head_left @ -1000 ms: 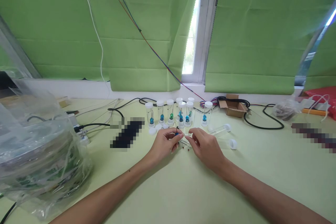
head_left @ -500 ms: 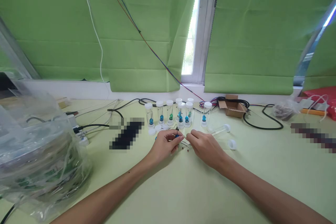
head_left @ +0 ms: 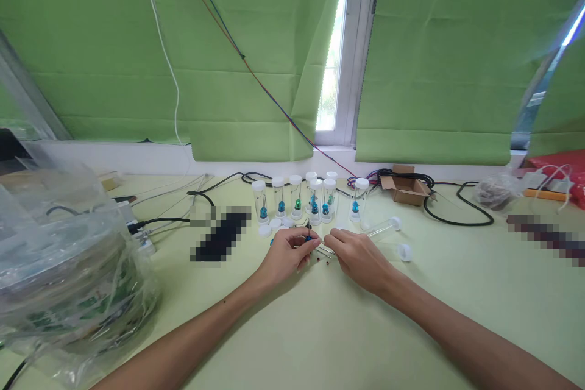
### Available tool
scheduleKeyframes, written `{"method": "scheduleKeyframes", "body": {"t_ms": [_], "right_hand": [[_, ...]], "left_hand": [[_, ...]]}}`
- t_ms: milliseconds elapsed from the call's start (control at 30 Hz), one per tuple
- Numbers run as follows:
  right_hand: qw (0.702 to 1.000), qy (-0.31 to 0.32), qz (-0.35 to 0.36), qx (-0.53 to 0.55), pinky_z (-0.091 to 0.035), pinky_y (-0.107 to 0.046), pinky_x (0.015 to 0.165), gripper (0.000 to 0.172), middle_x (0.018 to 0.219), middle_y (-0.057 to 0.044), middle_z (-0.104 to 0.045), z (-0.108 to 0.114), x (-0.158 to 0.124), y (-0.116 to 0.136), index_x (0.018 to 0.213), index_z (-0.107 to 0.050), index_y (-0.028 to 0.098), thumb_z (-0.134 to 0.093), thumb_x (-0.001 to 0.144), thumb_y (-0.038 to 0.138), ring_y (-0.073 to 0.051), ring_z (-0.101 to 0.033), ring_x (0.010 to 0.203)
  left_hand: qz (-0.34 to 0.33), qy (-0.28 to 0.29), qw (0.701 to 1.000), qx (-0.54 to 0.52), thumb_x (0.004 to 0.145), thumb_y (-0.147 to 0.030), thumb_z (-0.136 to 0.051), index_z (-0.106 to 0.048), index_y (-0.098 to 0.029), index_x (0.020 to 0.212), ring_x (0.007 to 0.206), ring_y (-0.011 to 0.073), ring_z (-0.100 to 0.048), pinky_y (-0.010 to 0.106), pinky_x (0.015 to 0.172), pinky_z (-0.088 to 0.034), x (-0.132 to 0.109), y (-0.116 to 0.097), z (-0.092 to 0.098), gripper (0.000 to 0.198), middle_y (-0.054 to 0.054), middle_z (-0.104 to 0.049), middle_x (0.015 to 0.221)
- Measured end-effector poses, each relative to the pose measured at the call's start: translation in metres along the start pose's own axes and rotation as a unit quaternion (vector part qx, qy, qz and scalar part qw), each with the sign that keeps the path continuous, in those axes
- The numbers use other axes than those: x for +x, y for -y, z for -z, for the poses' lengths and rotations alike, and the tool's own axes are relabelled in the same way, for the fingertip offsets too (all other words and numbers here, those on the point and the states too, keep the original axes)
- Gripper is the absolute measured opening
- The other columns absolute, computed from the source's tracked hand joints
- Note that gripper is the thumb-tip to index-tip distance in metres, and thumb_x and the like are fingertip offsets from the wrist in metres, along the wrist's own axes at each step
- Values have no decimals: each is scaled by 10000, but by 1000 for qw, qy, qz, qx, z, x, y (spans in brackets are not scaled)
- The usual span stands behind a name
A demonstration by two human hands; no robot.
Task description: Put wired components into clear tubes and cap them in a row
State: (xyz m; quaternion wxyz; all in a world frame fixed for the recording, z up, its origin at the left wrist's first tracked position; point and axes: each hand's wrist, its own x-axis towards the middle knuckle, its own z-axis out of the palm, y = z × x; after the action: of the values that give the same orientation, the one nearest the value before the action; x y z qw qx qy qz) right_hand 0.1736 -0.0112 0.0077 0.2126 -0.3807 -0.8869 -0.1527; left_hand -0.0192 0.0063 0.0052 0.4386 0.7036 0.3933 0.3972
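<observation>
Between thumb and fingers, my left hand [head_left: 282, 255] pinches a small blue piece with a thin dark wire [head_left: 308, 236] rising from it. Just to the right, my right hand [head_left: 359, 258] has its fingertips pressed together; what they hold, if anything, is too small to make out. Thin metal rods [head_left: 325, 250] lie on the table between the hands, with tiny reddish-brown bits [head_left: 328, 263] in front. Behind the hands stand several clear tubes with white caps [head_left: 280, 195], holding blue or green pieces on wires. Loose white caps [head_left: 264, 231] lie beyond my left hand.
A clear tube [head_left: 382, 229] lies right of my right hand, near another white-capped one [head_left: 404, 251]. An open cardboard box [head_left: 409, 191] and black cables [head_left: 461, 222] are at the back. A plastic-wrapped reel [head_left: 77, 292] fills the left side. Green blinds [head_left: 256, 109] hang behind.
My right fingertips have shifted very slightly away from my left hand. The left hand keeps its pinch on the blue piece, and the tubes stand as before.
</observation>
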Motion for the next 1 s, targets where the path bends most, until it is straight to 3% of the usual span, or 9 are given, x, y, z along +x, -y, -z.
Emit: {"method": "scheduleKeyframes", "body": {"t_ms": [233,367,633,800,1000], "right_hand": [[999,-6,-4,48,-221,-269,533,324,736,-5,-518,0,-1,-1,817,-508,188,-363,730,-89,-148,-432,616],[990,-25,-35,131,-263,-247,541,253,731,0,-502,-5,-2,-1,805,-508,188,-365,845,-17,-133,-394,577],[933,-67,-113,335,-330,-237,575,256,652,17,-521,-7,1,4,736,-551,181,-414,952,178,-119,-433,595],[858,-25,-203,471,-289,-231,482,281,537,43,-488,-4,5,6,700,-584,182,-492,923,327,-100,-402,493],[701,44,-299,646,-163,-212,376,354,455,91,-372,3,9,6,681,-548,184,-617,820,502,-55,-267,368]], "left_hand": [[6,3,1000,-13,839,-449,-613,-672,-162,807,422,86,-428,217,416,-320,0,-1,0,294,-28,-491,524],[2,6,1000,-9,853,-430,-602,-668,-164,803,434,86,-433,215,423,-319,-1,-2,1,278,-31,-479,526],[-3,13,1000,-2,858,-419,-593,-673,-154,806,437,84,-423,222,438,-318,-1,-4,2,282,-24,-493,537],[-9,15,1000,0,856,-423,-589,-677,-149,797,434,80,-412,224,441,-316,-1,-5,3,294,-21,-506,541],[-7,10,1000,-10,836,-442,-606,-685,-151,803,433,84,-417,220,428,-325,-1,-4,3,304,-22,-507,533]]}}
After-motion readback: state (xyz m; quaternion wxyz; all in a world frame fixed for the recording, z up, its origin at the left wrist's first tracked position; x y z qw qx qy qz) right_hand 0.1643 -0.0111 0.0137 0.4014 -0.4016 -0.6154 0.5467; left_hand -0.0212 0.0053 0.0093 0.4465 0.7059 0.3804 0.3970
